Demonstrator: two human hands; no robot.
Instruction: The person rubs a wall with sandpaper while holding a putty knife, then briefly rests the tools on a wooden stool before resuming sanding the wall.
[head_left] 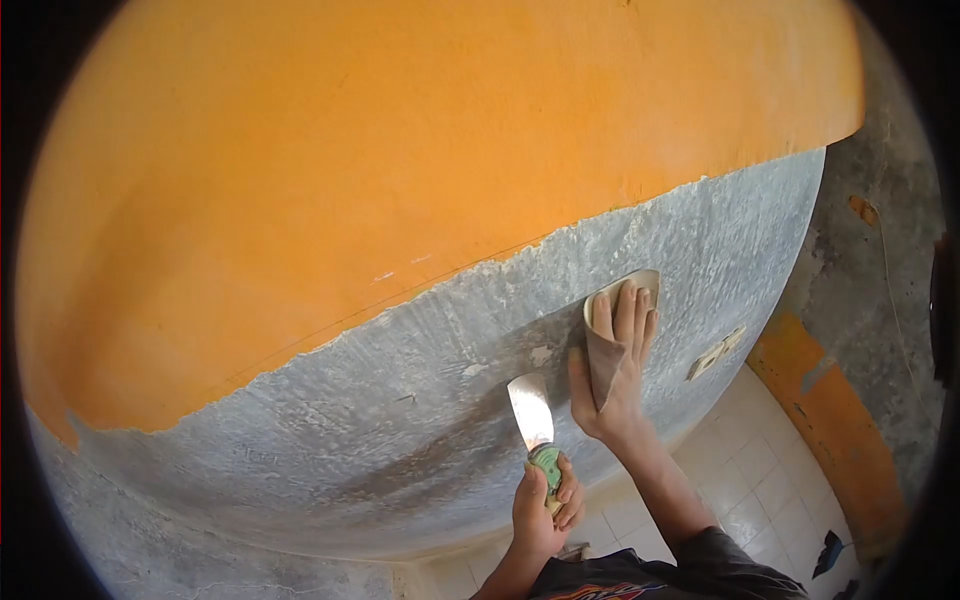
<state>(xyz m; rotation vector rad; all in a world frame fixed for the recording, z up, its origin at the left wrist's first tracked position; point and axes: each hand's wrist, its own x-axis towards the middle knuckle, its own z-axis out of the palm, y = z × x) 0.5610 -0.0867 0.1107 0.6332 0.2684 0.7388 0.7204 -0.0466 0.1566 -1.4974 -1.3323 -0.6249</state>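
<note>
My left hand is closed round the green handle of a scraper, whose wide metal blade points up in front of the wall. To its right, my right hand presses a folded sheet of sandpaper flat on the grey, bare part of the wall; the sheet's upper edge shows above the fingertips. Above both hands, orange paint covers the wall down to a ragged, chipped edge.
A socket plate sits on the wall right of my right hand. Below lies a pale tiled floor. An orange strip and a grey wall with a thin cable stand at the right. A small dark object lies at lower right.
</note>
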